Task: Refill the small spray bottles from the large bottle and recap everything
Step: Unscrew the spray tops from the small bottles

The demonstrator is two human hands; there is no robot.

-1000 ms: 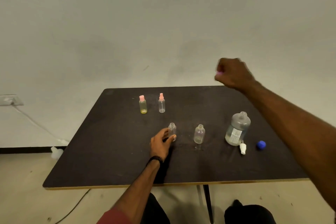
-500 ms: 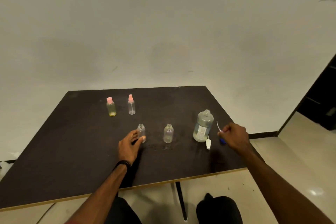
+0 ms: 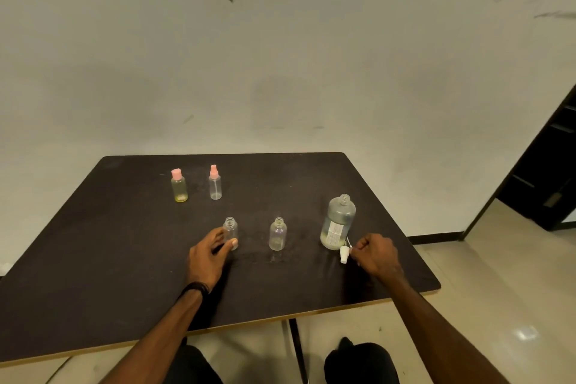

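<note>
**Steadying one open bottle while setting a spray top down**

Bracing the uncapped small clear plastic spray bottle (image 3: 231, 231) on the dark desk (image 3: 124, 246), the left hand (image 3: 208, 259) is curling thumb and fingers round its base, likely readying it for pouring. Right of that bottle, a second uncapped clear bottle (image 3: 277, 234) is standing free. Farther right, the large open translucent labelled bottle (image 3: 338, 223) is waiting, and just beside it the right hand (image 3: 375, 254) is pinching a white spray top (image 3: 343, 254) by its thin tube.

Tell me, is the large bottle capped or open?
Open. The large bottle stands upright with its threaded neck bare, no cap on it.
</note>
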